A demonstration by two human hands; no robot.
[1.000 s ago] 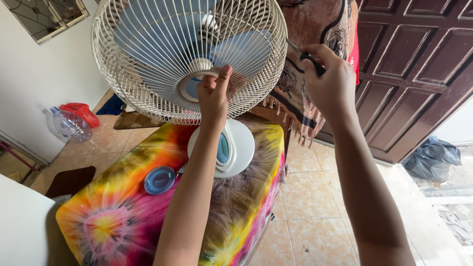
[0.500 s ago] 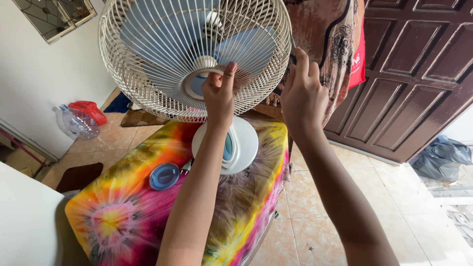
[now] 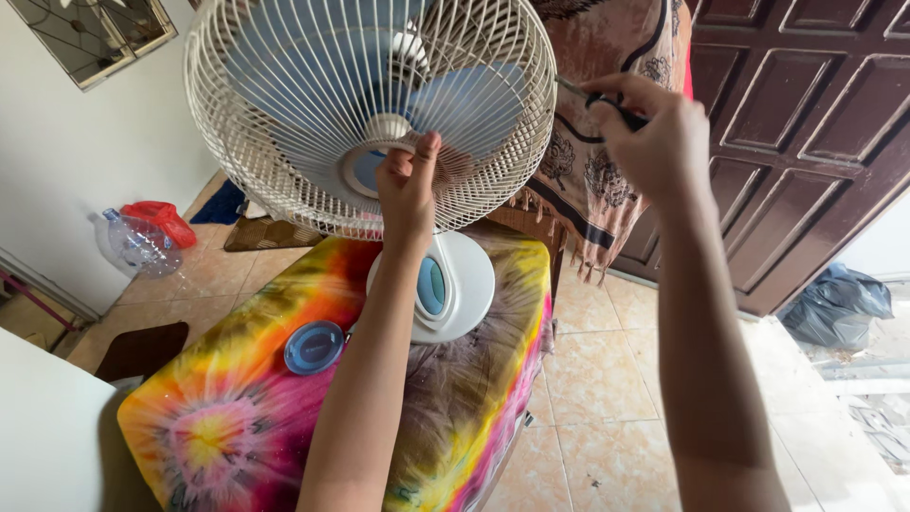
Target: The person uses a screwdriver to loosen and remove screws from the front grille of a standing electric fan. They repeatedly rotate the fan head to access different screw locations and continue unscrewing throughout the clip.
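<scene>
One fan (image 3: 370, 104) stands on the desk (image 3: 237, 417). The left hand (image 3: 408, 194) pinches the grille's centre ring. The right hand (image 3: 654, 142), at the grille's right rim, is closed around one screwdriver (image 3: 607, 102). One blue cap (image 3: 314, 347) lies below the left hand.

A clear plastic water jug (image 3: 137, 244) lies beside a red bag (image 3: 161, 220) at the wall.

- White wire-grille table fan (image 3: 313, 123) with pale blue blades: upright, round white base on a tie-dye cloth; centre of the grille gripped by fingers.
- Thin black-handled metal screwdriver (image 3: 607, 102): held at the grille's right rim, shaft pointing left.
</scene>
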